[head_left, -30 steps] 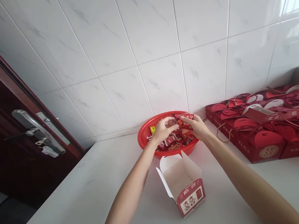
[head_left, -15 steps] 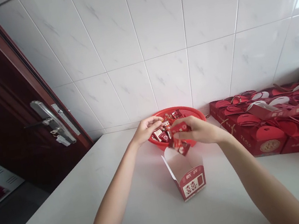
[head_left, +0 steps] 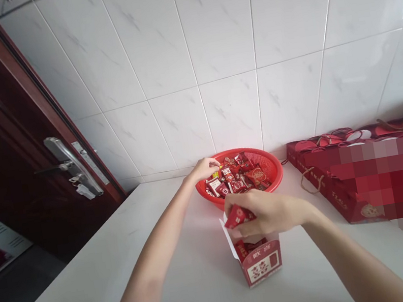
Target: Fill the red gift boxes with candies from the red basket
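A red plastic basket near the wall holds several red wrapped sweets. My left hand is over its left rim, fingers bent and close to a yellow-marked packet; whether they grip it is hard to tell. In front of the basket stands an open red and white box with red packets inside. My right hand is just above the box opening, with a red packet between thumb and fingers.
Many closed red gift boxes with looped handles stand in rows at the right, partly pixelated. A white tiled wall rises behind the white table. At the left is a dark red door with a metal handle.
My right hand has come down from the basket's edge to the box opening. Red packets now lie inside the box. My left hand has shifted slightly at the basket's left side.
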Motion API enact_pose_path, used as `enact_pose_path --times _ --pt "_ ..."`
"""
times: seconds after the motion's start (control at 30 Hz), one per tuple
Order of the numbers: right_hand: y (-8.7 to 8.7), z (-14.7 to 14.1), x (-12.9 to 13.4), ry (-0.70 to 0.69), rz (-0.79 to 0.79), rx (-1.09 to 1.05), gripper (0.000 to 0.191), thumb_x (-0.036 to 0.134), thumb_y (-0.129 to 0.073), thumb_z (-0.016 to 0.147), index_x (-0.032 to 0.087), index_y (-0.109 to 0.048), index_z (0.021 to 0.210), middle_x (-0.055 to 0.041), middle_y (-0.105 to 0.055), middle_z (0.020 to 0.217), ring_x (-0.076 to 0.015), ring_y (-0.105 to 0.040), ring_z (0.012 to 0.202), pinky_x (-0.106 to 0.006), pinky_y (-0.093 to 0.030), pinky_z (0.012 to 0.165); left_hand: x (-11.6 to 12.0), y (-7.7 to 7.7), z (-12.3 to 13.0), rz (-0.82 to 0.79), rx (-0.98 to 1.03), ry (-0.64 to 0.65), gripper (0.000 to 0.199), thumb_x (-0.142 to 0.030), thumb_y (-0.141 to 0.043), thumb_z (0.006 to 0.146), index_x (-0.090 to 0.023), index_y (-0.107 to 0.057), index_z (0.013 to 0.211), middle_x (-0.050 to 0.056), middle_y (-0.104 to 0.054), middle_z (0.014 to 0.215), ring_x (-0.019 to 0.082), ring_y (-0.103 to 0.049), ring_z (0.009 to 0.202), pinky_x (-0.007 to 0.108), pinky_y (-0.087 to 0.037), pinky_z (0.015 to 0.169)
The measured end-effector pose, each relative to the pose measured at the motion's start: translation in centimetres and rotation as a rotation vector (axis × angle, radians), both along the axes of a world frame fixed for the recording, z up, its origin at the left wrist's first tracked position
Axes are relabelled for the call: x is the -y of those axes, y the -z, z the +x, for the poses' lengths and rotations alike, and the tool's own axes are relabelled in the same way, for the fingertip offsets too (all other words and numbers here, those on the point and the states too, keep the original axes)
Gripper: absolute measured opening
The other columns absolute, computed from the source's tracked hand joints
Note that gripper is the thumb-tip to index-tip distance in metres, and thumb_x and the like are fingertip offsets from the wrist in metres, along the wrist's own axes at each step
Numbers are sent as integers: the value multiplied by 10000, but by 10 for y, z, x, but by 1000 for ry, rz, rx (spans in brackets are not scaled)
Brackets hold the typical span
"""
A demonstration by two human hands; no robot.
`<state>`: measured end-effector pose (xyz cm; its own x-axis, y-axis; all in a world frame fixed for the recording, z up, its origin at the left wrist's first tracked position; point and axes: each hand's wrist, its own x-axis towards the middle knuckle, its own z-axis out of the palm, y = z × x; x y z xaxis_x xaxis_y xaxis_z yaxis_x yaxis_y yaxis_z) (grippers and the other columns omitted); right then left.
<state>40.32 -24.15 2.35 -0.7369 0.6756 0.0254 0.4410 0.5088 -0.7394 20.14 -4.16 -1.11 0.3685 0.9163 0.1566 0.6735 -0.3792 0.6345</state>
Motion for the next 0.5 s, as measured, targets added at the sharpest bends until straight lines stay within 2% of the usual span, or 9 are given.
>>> enact_pose_path --times 0.13,0.2,0.27,0.4,0.5 --pt "7 -4 -3 18 101 155 261 261 -653 858 189 -621 1106 -74 -713 1007 -199 -650 869 -246 -418 616 -20 6 2 56 -123 -38 180 -124 -644 637 -205 -740 766 56 -758 866 242 -691 824 307 -511 760" --pt "6 0 -3 38 114 161 283 250 -627 868 187 -627 1144 -88 -713 1049 -205 -651 884 -252 -416 630 -27 9 4 73 -149 -32 173 -112 -644 621 -209 -728 738 57 -748 837 257 -689 840 322 -501 791" --pt "3 3 -1 43 125 168 279 256 -624 867 190 -641 1138 -92 -714 1057 -209 -651 875 -256 -410 630 -32 13 9 90 -178 -7 178 -124 -659 616 -213 -724 756 64 -752 906 273 -685 917 328 -491 841" --pt "-3 5 5 43 155 248 266 273 -616 863 187 -655 1112 -83 -716 1007 -211 -640 832 -263 -381 606 -41 21 22 83 -229 47 272 -235 -757 592 -220 -715 861 89 -727 1146 302 -631 1127 321 -465 929" --pt "-6 6 10 19 138 297 264 278 -590 872 181 -660 1107 -77 -717 988 -203 -639 799 -266 -373 590 -48 29 29 46 -246 47 429 -352 -848 513 -228 -691 892 102 -728 1141 321 -638 1108 329 -481 879"
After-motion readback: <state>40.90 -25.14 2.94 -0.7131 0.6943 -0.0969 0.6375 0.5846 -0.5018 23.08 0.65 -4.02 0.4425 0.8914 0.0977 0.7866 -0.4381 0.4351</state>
